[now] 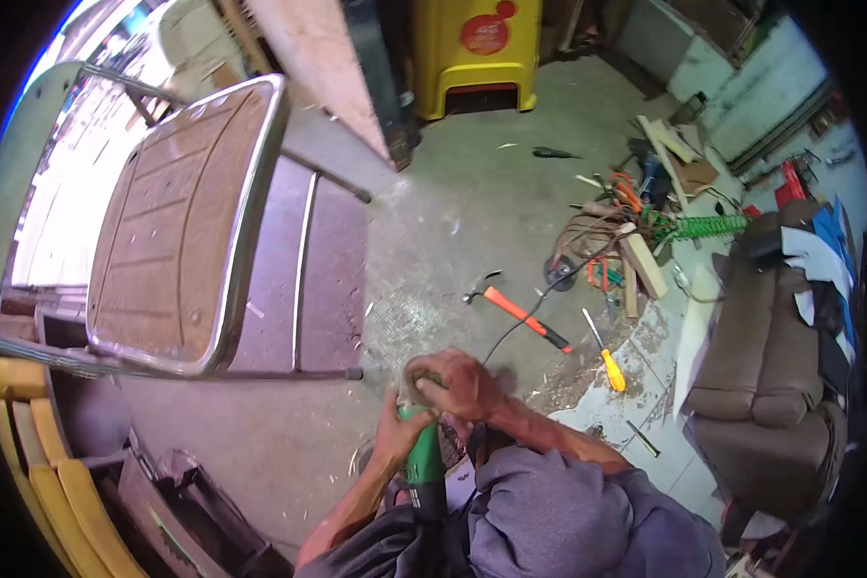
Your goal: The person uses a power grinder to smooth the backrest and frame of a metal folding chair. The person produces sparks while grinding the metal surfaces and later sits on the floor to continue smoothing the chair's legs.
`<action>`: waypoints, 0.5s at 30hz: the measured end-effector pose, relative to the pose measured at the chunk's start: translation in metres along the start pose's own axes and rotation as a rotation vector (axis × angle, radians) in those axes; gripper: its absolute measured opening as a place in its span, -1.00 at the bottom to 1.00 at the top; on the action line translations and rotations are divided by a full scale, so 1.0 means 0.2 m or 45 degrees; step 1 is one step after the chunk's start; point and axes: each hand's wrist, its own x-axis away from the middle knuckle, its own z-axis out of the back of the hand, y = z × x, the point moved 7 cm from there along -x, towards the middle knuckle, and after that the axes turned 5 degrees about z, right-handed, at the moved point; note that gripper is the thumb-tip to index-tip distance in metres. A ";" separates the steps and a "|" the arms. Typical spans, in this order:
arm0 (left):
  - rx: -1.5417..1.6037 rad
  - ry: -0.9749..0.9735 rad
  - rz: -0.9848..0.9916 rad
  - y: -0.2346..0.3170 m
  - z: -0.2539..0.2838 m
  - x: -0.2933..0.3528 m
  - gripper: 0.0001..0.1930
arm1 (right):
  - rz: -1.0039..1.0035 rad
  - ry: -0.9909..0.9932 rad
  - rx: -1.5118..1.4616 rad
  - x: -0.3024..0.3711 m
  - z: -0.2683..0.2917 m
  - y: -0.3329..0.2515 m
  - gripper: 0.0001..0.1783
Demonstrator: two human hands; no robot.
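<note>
Low in front of my body is a green power tool (422, 459) with a dark lower end, shaped like an angle grinder and standing nearly upright. My left hand (396, 431) wraps round its green body near the top. Curled over the tool's head end is my right hand (459, 385), its fingers bent round a dark, round part that is mostly hidden. Beyond my right hand a claw hammer (518, 313) with an orange and black handle lies on the floor. A yellow-handled screwdriver (605, 353) rests to the right of it.
A metal-framed folding chair (188, 222) stands at left, with yellow slats (56, 462) below. Ahead is a yellow plastic stool (477, 58). Tools, cables and wood scraps (636, 226) are heaped at right, near a brown cushioned seat (756, 347). A thin black cord (525, 316) crosses the floor.
</note>
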 end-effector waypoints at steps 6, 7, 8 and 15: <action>0.168 -0.131 0.034 -0.01 -0.03 -0.01 -0.16 | -0.047 0.116 -0.035 0.02 0.00 0.03 -0.67; 0.165 -0.112 0.038 -0.02 -0.03 -0.02 -0.16 | -0.077 0.106 -0.139 0.02 -0.01 0.03 -0.67; 0.189 -0.119 0.023 -0.03 -0.03 -0.03 -0.20 | 0.019 0.186 0.001 0.02 0.00 0.03 -0.68; 0.181 -0.120 0.009 0.08 -0.03 0.03 -0.40 | -0.060 0.154 -0.049 0.01 -0.05 0.06 -0.68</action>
